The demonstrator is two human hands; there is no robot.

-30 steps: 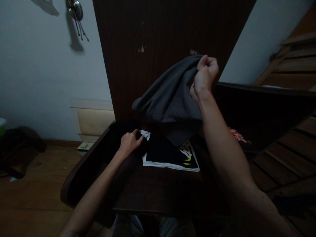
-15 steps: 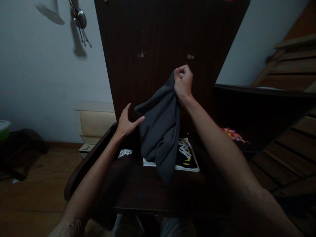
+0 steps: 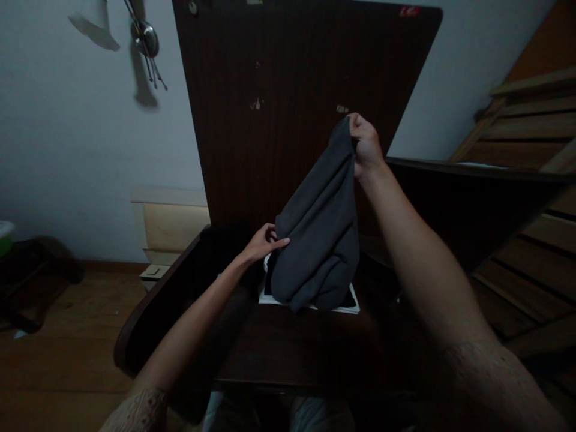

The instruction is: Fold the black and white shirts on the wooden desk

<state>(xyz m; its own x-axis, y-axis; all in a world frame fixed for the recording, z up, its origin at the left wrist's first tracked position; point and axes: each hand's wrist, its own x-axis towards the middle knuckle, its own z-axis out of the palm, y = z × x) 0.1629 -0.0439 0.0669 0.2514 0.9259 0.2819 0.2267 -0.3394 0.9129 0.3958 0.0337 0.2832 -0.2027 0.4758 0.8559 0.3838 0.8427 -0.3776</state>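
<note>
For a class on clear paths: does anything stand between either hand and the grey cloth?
Nothing visible does. The right hand grips the grey cloth by its top; the left hand is at its left edge. A white cloth lies below, not between.

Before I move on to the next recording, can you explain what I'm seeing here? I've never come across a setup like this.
There is no machine here: these are a person's own bare hands. The camera is worn on the head and looks forward and down, so both forearms rise from the bottom of the picture.

The right hand holds up a gray cloth by its top corner. The left hand has its thumb on the cloth's left edge; how firmly it grips is hard to tell.

Beneath the cloth, white fabric and black fabric lie on a dark wooden surface. A tall dark wooden panel stands behind.
</note>
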